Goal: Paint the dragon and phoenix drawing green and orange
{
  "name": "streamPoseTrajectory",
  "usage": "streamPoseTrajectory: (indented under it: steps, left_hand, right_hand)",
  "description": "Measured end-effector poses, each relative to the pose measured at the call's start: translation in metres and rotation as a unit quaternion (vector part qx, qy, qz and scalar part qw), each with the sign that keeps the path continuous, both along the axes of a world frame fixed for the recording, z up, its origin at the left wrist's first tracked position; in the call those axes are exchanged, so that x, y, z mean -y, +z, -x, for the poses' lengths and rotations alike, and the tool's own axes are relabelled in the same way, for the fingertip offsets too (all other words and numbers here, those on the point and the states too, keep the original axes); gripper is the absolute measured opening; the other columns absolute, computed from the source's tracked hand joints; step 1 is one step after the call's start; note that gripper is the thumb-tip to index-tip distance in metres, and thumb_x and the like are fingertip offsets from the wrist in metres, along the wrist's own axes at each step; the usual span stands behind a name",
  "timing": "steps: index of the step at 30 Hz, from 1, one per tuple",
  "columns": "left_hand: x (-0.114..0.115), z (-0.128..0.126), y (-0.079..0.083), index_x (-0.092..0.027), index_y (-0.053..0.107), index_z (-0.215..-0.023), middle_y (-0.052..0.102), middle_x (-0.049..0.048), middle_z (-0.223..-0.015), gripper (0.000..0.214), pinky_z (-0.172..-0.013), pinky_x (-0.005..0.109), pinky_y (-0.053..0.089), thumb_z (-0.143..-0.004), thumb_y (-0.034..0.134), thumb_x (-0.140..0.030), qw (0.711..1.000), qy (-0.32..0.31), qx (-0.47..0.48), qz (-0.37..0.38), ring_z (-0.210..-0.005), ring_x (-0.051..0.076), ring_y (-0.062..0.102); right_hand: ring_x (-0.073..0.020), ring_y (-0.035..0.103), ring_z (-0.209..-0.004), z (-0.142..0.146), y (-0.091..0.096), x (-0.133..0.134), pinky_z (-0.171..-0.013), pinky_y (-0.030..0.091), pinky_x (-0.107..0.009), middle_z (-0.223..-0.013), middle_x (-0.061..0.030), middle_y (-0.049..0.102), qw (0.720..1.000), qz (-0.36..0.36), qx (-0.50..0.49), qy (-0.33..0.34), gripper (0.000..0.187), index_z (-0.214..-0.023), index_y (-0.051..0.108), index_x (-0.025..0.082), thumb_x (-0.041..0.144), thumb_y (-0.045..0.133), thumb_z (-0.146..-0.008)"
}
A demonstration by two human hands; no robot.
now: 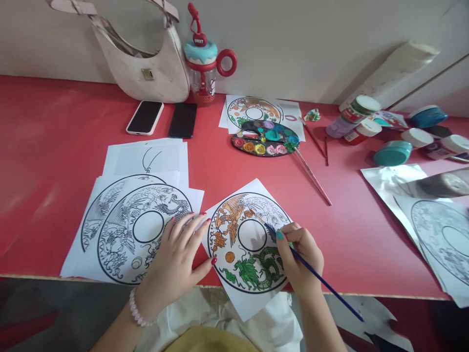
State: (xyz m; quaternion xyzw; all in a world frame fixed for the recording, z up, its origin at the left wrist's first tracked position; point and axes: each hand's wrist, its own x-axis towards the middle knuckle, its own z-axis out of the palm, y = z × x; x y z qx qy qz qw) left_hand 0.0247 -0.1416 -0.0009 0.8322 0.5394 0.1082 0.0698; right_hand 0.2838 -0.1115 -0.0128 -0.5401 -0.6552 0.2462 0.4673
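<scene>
My right hand (299, 259) is closed around a blue paintbrush (322, 281), whose tip rests on the upper right of a partly coloured circular dragon-and-phoenix sheet (238, 244) at the table's near edge. My left hand (176, 259) lies flat with fingers spread, pressing the left edge of that sheet and overlapping a stack of uncoloured printed sheets (124, 230).
A paint palette (264, 139) lies further back on another coloured sheet (256, 111), with loose brushes (313, 177) to its right. Paint jars (392, 152) crowd the right. Two phones (145, 117), a handbag (146, 63) and a bottle (203, 68) stand by the wall. More sheets (436, 230) lie right.
</scene>
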Motion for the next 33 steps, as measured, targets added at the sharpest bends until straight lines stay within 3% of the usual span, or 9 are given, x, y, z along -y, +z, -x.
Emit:
streamPoseTrajectory:
  steps: [17,23,28,30,33]
  left_hand:
    - [0.0,0.0,0.0,-0.017,0.034,-0.14,0.042,0.009,-0.143,0.059,-0.108,0.055,0.028,-0.088,0.05,-0.039,1.0,0.001,0.0,0.001,-0.129,0.032,0.036]
    - [0.0,-0.001,0.0,-0.015,0.034,-0.14,0.042,0.0105,-0.142,0.059,-0.108,0.056,0.028,-0.088,0.05,-0.037,1.0,-0.003,0.004,-0.002,-0.129,0.032,0.035]
    - [0.004,0.003,-0.004,-0.016,0.035,-0.138,0.049,0.0114,-0.135,0.053,-0.109,0.059,0.023,-0.089,0.048,-0.033,0.999,0.003,0.038,-0.001,-0.128,0.03,0.037]
    - [0.007,0.007,-0.002,-0.016,0.036,-0.136,0.052,0.0109,-0.131,0.048,-0.112,0.057,0.021,-0.091,0.046,-0.029,0.997,-0.005,0.077,0.007,-0.128,0.027,0.04]
    - [0.01,0.015,0.009,-0.018,0.036,-0.135,0.054,0.0077,-0.129,0.042,-0.118,0.045,0.02,-0.093,0.041,-0.022,0.99,-0.015,0.137,0.039,-0.124,0.019,0.046]
  right_hand:
    - [-0.0108,0.052,-0.066,-0.001,0.0,-0.005,-0.06,0.041,-0.024,-0.072,0.0027,0.053,0.999,0.002,0.034,0.018,0.019,-0.074,0.043,0.022,0.016,0.058,-0.083]
    - [-0.0124,0.054,-0.069,0.0,0.005,-0.005,-0.064,0.043,-0.025,-0.073,0.0019,0.054,1.0,-0.014,0.012,-0.011,0.009,-0.078,0.051,0.022,0.018,0.058,-0.084]
    - [-0.0145,0.059,-0.08,-0.004,0.005,-0.007,-0.072,0.047,-0.027,-0.081,-0.0003,0.062,0.999,0.004,0.031,0.015,0.007,-0.086,0.059,0.024,0.022,0.053,-0.088]
    - [-0.0158,0.062,-0.083,-0.007,0.004,-0.008,-0.073,0.049,-0.028,-0.085,-0.0014,0.065,0.999,0.025,0.037,0.018,0.01,-0.091,0.061,0.025,0.027,0.051,-0.09]
    - [-0.0172,0.065,-0.083,-0.011,0.005,-0.01,-0.069,0.052,-0.028,-0.089,-0.0032,0.068,0.997,0.076,0.024,0.001,0.018,-0.096,0.061,0.024,0.035,0.048,-0.091]
